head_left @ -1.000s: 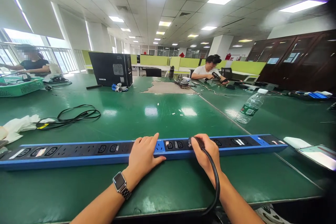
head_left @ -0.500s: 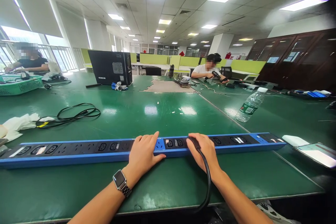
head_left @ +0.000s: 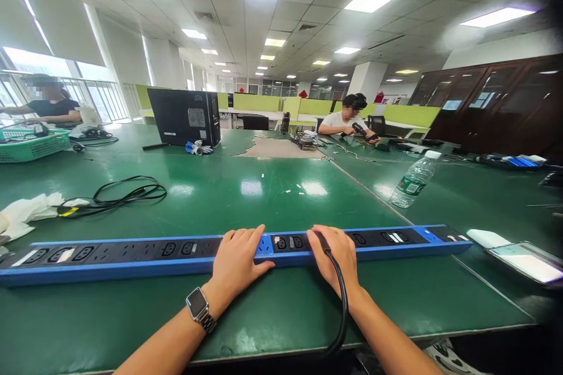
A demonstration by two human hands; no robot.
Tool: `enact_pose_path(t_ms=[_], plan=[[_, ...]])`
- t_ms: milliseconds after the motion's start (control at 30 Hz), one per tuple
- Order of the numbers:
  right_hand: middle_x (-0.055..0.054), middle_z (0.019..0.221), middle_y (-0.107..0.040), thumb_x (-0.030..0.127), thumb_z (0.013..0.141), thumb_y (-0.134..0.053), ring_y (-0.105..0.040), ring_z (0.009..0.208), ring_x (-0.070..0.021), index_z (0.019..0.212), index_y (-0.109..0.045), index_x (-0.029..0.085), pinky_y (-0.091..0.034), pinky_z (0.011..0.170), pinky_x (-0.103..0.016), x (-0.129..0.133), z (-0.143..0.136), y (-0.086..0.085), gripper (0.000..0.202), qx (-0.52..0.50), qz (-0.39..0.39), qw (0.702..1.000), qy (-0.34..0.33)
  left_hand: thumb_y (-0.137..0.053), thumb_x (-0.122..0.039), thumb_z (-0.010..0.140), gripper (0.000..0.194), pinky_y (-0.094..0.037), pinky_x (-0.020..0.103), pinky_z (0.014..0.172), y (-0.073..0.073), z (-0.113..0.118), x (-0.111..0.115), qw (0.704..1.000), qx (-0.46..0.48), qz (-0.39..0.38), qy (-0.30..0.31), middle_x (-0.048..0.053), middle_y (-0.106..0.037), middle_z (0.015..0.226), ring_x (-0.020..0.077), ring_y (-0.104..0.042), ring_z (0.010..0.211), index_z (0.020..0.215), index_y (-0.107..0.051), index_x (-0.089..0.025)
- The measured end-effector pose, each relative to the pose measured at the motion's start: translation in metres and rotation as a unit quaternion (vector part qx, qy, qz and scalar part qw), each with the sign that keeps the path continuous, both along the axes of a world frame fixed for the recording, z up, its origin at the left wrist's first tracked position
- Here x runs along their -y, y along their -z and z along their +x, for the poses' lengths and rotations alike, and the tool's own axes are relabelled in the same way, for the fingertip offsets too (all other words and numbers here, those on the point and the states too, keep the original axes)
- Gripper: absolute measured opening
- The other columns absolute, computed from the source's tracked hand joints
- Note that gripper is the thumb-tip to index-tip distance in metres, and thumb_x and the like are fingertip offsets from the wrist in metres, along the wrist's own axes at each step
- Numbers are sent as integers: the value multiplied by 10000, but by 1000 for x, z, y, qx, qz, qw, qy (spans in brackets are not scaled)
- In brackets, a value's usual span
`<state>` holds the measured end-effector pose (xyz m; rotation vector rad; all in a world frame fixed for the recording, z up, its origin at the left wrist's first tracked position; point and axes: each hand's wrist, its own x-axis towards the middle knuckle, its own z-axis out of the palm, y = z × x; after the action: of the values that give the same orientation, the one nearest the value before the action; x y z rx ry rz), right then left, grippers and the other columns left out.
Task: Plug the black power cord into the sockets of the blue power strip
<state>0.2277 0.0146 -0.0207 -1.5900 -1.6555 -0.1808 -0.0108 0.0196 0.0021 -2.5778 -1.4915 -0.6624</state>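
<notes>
A long blue and black power strip (head_left: 132,251) lies across the green table near its front edge. My left hand (head_left: 237,258) rests over the strip just left of its middle, fingers wrapped over the far side and thumb along the near side. To the right, my right hand (head_left: 335,255) is closed around the plug end of a thick black cable (head_left: 343,316), at the strip's sockets. The plug is mostly hidden by the fingers. From that hand the cable curves down past the table's front edge.
Behind the strip stand a plastic bottle (head_left: 414,180) and a black computer case (head_left: 185,118). Coiled black cable (head_left: 127,193) and white tissue (head_left: 30,211) lie left; a phone (head_left: 525,259) lies right. A green basket (head_left: 35,149) is far left. Two people sit beyond.
The view has shifted slightly, so things sit a little lower and further left. Both hands keep their places on the strip and the cable.
</notes>
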Motion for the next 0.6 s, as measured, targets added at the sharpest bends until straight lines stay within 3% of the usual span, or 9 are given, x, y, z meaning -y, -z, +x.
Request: enact_pose_path(t_ms=[267,433,600], plan=[[-59,1156,-708,498,931,-456,-555,1186,-303,1007,-690,242,-279,1083,-524,-1,3,6,355,39,-5,999,7,-783,-447,739,715,-434,460,978,2,-1,0,1000,4,4,4,101,-671,1229,285,-612,1118,1343,-489,-202],[-64,1119,-722,489,931,-456,-592,1129,-280,978,-694,241,-313,1059,-504,-2,3,5,347,34,6,999,2,-776,-454,744,695,-441,447,964,2,-1,0,1000,1,10,6,94,-675,1222,281,-618,1107,1335,-495,-219],[-55,1150,-715,503,936,-441,-570,1158,-296,931,-715,264,-232,1091,-573,-2,0,5,364,18,6,999,33,-776,-451,745,701,-442,452,965,1,-1,-1,1000,-1,5,5,94,-674,1221,282,-616,1109,1339,-490,-213]])
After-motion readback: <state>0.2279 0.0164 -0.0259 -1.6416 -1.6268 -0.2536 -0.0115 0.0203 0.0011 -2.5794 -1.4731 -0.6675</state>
